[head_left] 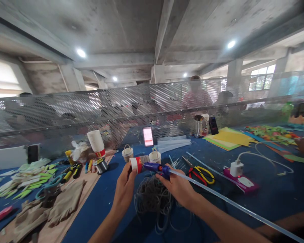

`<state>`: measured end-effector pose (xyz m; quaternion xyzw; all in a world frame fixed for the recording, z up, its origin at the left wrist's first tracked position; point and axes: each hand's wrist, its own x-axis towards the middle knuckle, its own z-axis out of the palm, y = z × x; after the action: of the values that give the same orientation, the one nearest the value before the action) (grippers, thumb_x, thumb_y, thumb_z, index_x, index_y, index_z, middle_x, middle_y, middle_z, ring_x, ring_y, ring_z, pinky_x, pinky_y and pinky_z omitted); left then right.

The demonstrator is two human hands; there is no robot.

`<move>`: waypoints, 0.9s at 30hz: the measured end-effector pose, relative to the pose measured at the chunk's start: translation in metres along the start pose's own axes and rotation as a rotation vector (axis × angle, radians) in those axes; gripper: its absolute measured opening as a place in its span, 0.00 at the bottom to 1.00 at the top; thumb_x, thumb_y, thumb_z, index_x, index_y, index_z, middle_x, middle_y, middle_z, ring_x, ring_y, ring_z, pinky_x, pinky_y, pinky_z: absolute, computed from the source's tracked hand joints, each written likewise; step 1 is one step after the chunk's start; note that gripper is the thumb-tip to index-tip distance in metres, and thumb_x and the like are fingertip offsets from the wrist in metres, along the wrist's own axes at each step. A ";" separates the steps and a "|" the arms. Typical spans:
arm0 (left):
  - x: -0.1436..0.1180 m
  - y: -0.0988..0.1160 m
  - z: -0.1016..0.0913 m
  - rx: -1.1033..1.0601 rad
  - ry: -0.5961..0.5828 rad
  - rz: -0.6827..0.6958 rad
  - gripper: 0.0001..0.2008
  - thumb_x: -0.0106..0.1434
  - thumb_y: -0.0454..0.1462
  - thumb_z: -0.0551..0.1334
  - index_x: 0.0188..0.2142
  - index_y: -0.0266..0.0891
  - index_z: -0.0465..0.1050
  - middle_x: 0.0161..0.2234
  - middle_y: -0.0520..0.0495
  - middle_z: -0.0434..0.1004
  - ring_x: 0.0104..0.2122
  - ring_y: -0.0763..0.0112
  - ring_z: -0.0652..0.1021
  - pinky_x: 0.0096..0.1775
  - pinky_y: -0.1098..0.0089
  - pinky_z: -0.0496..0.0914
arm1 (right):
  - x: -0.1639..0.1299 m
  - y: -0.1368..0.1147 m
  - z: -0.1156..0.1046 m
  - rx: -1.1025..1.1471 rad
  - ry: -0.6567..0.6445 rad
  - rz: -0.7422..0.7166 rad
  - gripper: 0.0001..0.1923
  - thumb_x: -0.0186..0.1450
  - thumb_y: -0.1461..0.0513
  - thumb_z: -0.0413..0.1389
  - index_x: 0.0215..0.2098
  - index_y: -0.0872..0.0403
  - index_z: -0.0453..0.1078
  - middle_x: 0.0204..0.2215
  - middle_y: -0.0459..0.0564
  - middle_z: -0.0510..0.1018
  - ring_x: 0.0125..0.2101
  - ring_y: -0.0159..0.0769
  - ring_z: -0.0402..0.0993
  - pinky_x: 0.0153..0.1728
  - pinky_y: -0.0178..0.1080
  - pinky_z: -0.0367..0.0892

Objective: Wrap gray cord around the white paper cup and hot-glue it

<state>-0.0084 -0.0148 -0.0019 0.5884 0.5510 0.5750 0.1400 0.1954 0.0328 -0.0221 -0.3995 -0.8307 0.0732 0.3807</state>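
My left hand [124, 187] is closed around a small red-and-white paper cup [135, 165], which lies tipped sideways with its base toward the left. In my right hand [180, 187] is a blue hot glue gun [153, 166], its nozzle close to the cup's side; whether it touches I cannot tell. A long clear glue stick [225, 200] runs out of the gun's back toward the lower right. Below both hands lies a tangled coil of grey cord [152, 197]. Behind them stand two small white cups with looped handles, one at the left [127, 154] and one at the right [155, 157].
Left of my hands are stacked paper cups [95, 140], a wire spool [100, 166] and work gloves [67, 200]. To the right lie pliers and scissors [205, 173] and a purple power strip [249, 185]. A perforated metal partition [126, 108] closes the table's back; people sit beyond it.
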 end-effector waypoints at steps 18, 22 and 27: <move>-0.003 0.000 -0.001 0.096 -0.014 0.018 0.15 0.66 0.42 0.54 0.48 0.38 0.71 0.35 0.50 0.75 0.37 0.64 0.73 0.39 0.71 0.64 | 0.002 0.000 -0.003 0.073 0.012 0.019 0.17 0.69 0.50 0.50 0.47 0.52 0.70 0.32 0.50 0.81 0.32 0.43 0.78 0.32 0.36 0.64; -0.002 -0.003 -0.001 0.145 -0.006 0.033 0.14 0.66 0.42 0.55 0.46 0.38 0.71 0.35 0.50 0.75 0.35 0.65 0.72 0.39 0.70 0.64 | 0.002 0.000 -0.003 0.064 0.012 0.030 0.17 0.69 0.50 0.50 0.46 0.52 0.70 0.32 0.50 0.81 0.33 0.44 0.79 0.33 0.36 0.63; -0.002 -0.006 -0.001 0.220 -0.015 0.049 0.12 0.66 0.41 0.54 0.43 0.38 0.70 0.35 0.49 0.75 0.35 0.65 0.72 0.38 0.70 0.64 | 0.002 0.001 -0.001 0.073 0.026 0.035 0.17 0.69 0.50 0.50 0.45 0.52 0.70 0.33 0.50 0.81 0.35 0.44 0.78 0.34 0.36 0.63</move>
<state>-0.0116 -0.0144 -0.0072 0.6177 0.5952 0.5099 0.0646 0.1963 0.0344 -0.0206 -0.4007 -0.8155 0.1048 0.4042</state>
